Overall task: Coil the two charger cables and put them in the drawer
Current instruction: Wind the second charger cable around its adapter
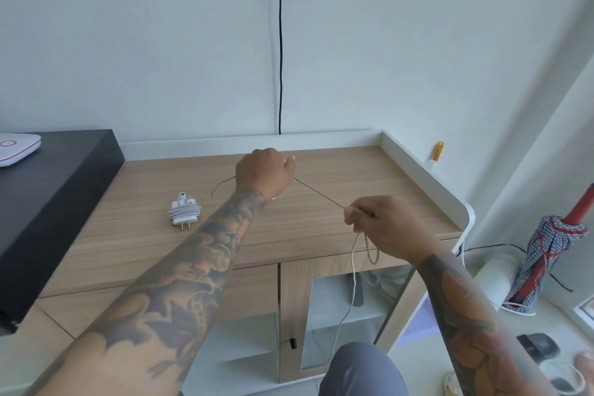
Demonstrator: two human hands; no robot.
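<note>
Nearest the camera, a grey-clad knee [360, 370] is seen, with the loose tail of a thin cable [321, 194] hanging just beside it, in front of the wooden cabinet [353, 170]. That cable is held by both hands. The left hand [265, 175] is closed in a fist over the cabinet top, towards its back edge, and a loop of cable is seen curving out to its left. The right hand [382, 225] is pinched shut on the cable near the cabinet's front edge, with a short loop and the tail dropping below it. Between the hands the cable is drawn taut, its axis running diagonally from back-left to front-right. The next turn is judged to depend on the right hand carrying cable back towards the left hand. A second charger [184, 210], already wound around its plug, lies on the cabinet top, left of the left forearm. No open drawer is visible.
</note>
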